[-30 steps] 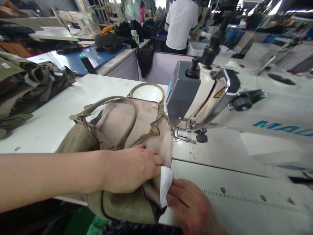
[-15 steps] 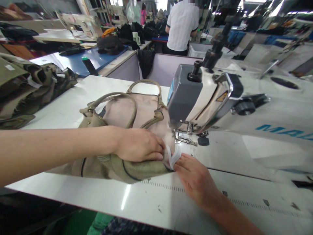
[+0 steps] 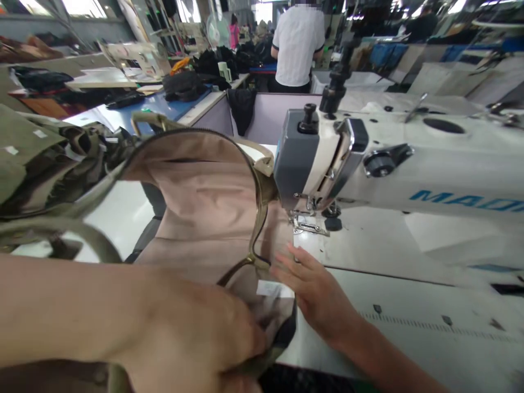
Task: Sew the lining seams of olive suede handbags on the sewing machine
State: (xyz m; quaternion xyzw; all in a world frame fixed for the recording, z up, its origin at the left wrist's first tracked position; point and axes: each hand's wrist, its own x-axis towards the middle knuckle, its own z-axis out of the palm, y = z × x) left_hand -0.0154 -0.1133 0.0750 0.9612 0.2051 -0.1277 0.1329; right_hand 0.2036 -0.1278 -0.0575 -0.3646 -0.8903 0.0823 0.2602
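An olive handbag (image 3: 204,196) with a pinkish-beige lining lies unzipped and spread at the sewing machine (image 3: 305,164), its inside facing me. My left hand (image 3: 204,322), blurred by motion, grips the bag's near edge; its fingertips are partly hidden. My right hand (image 3: 319,289) rests at the bag's right side, fingers stretched out, just in front of the presser foot (image 3: 309,225). Between the two hands a white label (image 3: 275,289) shows on the lining. One bag handle (image 3: 77,232) loops up beside my left forearm.
A pile of olive bags (image 3: 45,164) is stacked at the left. Behind the white machine table (image 3: 388,305) stand a blue-topped table (image 3: 180,109) with black bags and another sewing machine (image 3: 139,57). A person in a white shirt (image 3: 298,46) stands farther back.
The bag has been pulled open and lifted, so its lining and zipper now show. My left hand has come nearer and lower. The right hand's fingers have straightened off the white strip.
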